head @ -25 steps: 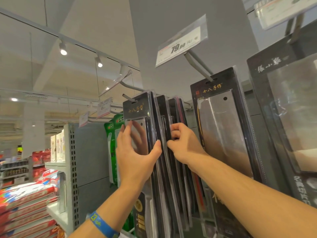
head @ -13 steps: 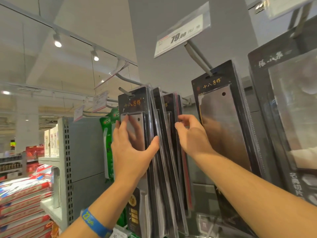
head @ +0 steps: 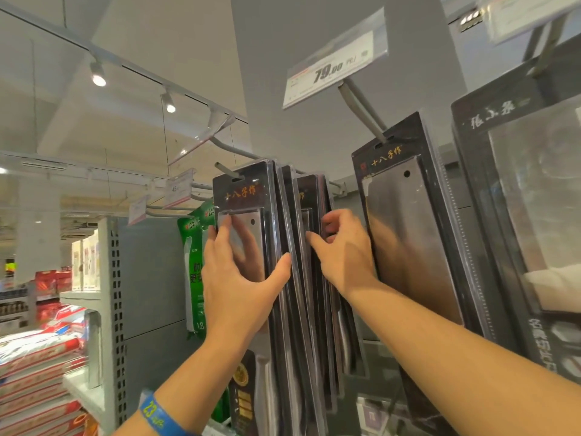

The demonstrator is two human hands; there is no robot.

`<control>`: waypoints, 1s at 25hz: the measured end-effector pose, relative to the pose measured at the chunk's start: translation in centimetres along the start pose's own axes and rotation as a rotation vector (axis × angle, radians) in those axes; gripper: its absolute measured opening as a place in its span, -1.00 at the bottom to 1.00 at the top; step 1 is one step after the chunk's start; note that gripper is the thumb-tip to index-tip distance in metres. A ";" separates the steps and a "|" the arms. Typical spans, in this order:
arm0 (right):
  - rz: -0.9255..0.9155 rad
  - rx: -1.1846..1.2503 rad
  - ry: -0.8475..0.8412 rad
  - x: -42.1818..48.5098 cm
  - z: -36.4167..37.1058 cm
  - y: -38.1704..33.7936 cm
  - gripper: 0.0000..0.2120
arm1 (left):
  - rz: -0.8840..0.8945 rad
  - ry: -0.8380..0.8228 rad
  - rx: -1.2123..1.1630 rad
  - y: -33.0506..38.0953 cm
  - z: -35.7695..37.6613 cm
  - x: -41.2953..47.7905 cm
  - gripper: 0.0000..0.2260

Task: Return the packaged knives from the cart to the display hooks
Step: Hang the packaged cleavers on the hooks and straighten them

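A shopper's two hands work a crowded display hook [head: 224, 167] at the centre of the frame. The left hand [head: 242, 278] lies flat on the front knife pack [head: 248, 196], fingers straight up its face and thumb hooked over its right edge. The right hand [head: 342, 250] curls its fingers round the edges of the rear packs [head: 309, 196], pinching them back. The front pack's slot already sits on the hook, close to its tip.

The step appears to be seating this pack, and it would go best by sliding the pack straight back along the rod with its top level while the right hand keeps a gap open behind.

Room is tight. A larger cleaver pack [head: 408, 234] hangs just beside the right wrist, and a green pack [head: 195, 247] hangs close on the left. The price tag [head: 333, 61] juts out above. Free space is below and toward the viewer. The cart is not in view.
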State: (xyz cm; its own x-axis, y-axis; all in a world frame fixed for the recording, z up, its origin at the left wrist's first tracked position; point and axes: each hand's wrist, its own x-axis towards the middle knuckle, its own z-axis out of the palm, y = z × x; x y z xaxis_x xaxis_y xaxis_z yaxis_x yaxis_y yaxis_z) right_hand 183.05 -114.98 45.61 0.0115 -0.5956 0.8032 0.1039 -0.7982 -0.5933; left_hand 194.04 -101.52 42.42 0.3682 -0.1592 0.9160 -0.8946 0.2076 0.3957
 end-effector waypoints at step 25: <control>0.000 0.087 -0.215 -1.1 -0.2 -1.0 -0.85 | -0.017 -0.010 0.011 0.6 -0.1 -0.1 -0.02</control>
State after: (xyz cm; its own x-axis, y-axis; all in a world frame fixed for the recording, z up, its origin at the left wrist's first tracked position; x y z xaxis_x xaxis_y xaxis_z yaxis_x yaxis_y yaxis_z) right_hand 182.70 -113.53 45.27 0.2219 -0.5549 0.8018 0.1892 -0.7822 -0.5936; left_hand 193.46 -101.28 42.60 0.3807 -0.1725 0.9085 -0.8910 0.1945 0.4103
